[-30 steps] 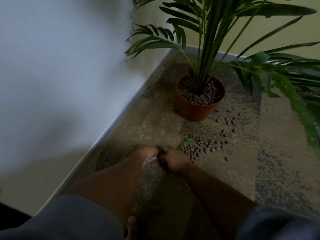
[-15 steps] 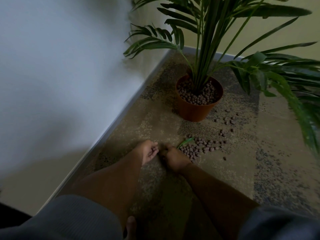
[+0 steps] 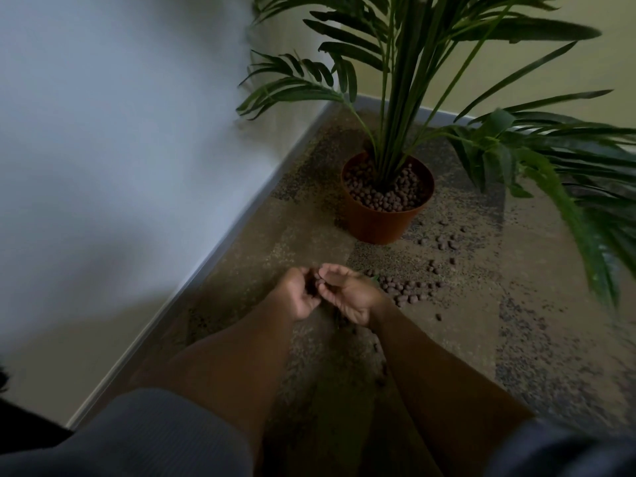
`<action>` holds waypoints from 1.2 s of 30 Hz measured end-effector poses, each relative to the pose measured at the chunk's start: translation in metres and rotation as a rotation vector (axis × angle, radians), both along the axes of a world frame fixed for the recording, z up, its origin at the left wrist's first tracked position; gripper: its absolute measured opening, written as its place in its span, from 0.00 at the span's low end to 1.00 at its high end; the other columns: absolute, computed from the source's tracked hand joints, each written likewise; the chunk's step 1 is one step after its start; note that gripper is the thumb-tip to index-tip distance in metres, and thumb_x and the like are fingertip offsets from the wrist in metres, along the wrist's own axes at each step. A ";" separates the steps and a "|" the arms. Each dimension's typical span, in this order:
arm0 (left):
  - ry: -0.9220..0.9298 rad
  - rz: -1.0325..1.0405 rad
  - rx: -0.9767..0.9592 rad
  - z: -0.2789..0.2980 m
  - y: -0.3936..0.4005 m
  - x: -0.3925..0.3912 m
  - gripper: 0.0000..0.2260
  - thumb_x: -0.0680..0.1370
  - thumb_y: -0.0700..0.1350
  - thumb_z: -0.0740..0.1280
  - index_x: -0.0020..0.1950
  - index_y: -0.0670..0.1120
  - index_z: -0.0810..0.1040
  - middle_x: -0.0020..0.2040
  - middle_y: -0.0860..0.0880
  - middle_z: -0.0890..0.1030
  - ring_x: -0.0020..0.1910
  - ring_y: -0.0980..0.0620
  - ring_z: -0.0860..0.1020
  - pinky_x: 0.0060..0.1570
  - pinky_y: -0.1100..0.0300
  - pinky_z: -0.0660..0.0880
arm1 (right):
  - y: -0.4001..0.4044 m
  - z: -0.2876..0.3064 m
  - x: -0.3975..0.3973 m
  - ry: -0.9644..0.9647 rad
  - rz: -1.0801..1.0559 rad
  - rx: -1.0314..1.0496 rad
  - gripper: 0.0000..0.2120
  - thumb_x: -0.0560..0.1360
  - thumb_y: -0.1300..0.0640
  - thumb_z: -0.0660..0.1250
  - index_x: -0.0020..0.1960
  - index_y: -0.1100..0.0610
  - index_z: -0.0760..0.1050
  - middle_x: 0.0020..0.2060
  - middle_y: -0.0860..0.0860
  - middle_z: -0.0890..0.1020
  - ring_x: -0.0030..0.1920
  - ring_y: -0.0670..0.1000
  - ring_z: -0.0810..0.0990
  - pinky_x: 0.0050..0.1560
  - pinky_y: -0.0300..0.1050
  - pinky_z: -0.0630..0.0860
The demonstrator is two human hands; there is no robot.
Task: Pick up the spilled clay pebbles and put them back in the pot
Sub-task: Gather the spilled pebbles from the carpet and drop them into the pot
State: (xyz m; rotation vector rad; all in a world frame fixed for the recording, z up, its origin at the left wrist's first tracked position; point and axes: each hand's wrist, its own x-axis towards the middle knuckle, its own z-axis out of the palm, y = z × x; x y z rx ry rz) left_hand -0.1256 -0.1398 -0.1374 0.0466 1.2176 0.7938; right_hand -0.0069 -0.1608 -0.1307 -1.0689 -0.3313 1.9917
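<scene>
An orange-brown pot (image 3: pixel 378 223) with a palm stands on the carpet near the corner, its top filled with brown clay pebbles (image 3: pixel 382 194). Spilled pebbles (image 3: pixel 406 290) lie in a loose pile in front of the pot, and more (image 3: pixel 444 243) are scattered to its right. My left hand (image 3: pixel 301 293) and my right hand (image 3: pixel 347 295) are raised side by side, palms up and cupped, left of the pile. Dark pebbles sit between the fingers of both hands. A few pebbles (image 3: pixel 344 321) lie on the carpet under my hands.
A white wall with a grey skirting board (image 3: pixel 220 242) runs along the left. Long palm fronds (image 3: pixel 564 187) hang low over the carpet at the right. A small green leaf (image 3: pixel 375 277) lies by the pile. My knees fill the bottom of the view.
Both hands were down on the carpet, gathering pebbles. They have lifted off the floor and turned palm up, cupped together with pebbles in them.
</scene>
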 end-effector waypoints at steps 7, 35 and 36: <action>-0.083 0.173 0.047 0.013 0.019 0.011 0.14 0.83 0.40 0.51 0.45 0.42 0.75 0.40 0.44 0.76 0.37 0.51 0.76 0.27 0.62 0.76 | 0.010 0.010 0.016 0.338 -0.154 -0.031 0.10 0.76 0.68 0.53 0.45 0.64 0.73 0.43 0.60 0.78 0.43 0.53 0.78 0.42 0.40 0.82; -0.329 0.150 0.326 0.112 0.090 0.086 0.20 0.85 0.39 0.48 0.76 0.35 0.61 0.73 0.35 0.66 0.73 0.40 0.65 0.72 0.51 0.64 | 0.071 0.096 0.068 0.123 -0.639 0.126 0.23 0.83 0.59 0.51 0.75 0.67 0.57 0.71 0.64 0.67 0.72 0.60 0.68 0.73 0.52 0.66; -0.301 0.169 0.340 0.107 0.086 0.084 0.19 0.84 0.39 0.50 0.74 0.35 0.64 0.70 0.36 0.71 0.69 0.41 0.71 0.67 0.53 0.70 | 0.065 0.095 0.067 0.058 -0.617 0.128 0.20 0.83 0.60 0.53 0.72 0.68 0.62 0.65 0.64 0.72 0.67 0.60 0.73 0.69 0.51 0.71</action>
